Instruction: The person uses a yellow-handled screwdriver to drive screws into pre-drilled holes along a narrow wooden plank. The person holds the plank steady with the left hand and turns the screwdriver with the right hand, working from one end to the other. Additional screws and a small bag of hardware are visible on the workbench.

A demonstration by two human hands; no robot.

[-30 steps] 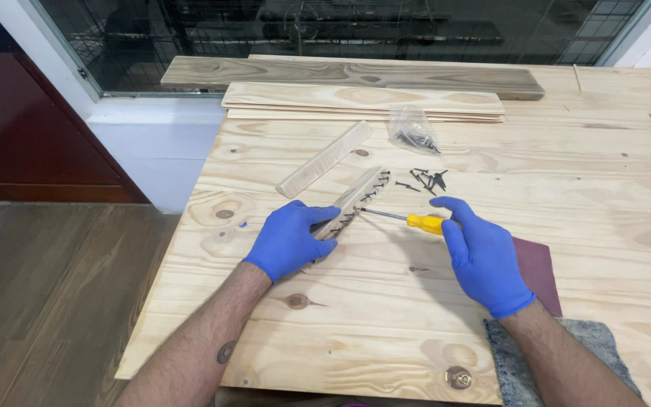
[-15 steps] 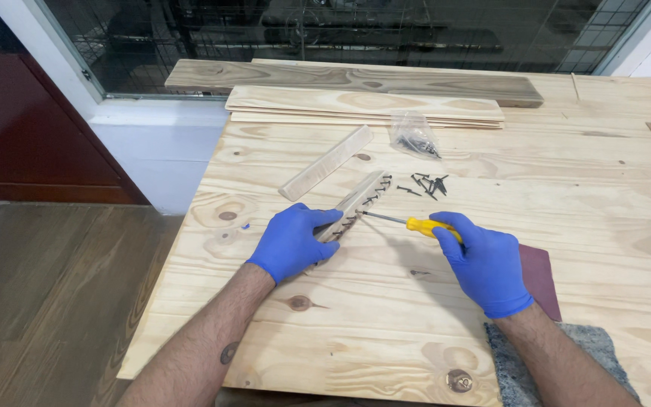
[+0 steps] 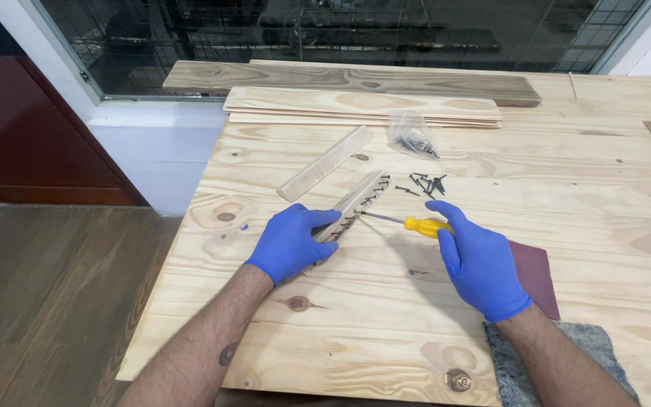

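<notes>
**Screws going into a wooden strip, one by one**

Here, on the left side of the pine table (image 3: 265,332), the gloved left hand (image 3: 289,243) is clamped around the near end of a short wooden strip (image 3: 356,205), pinning it flat against the boards. A row of dark screws stands along that strip, some leaning, so a good part of the setting looks done already; whether each one is fully driven I can't tell from where I stand.

Just beyond it lies a second, bare strip (image 3: 324,163), untouched and at a slant, which I'd judge is work yet to come.

Moving right, the yellow-handled screwdriver (image 3: 404,222) has its tip meeting the side of the held strip near the screws. The gloved right hand (image 3: 478,260) is closed on its handle.

Behind the tool, a small scatter of loose screws (image 3: 425,183) sits on the table, and a clear plastic bag (image 3: 411,136) holds more, so plenty of fasteners remain. A stack of thin boards (image 3: 363,105) lies at the far edge. Near the right wrist lie a dark red sheet of sandpaper (image 3: 536,275) and a grey felt pad (image 3: 582,354).
</notes>
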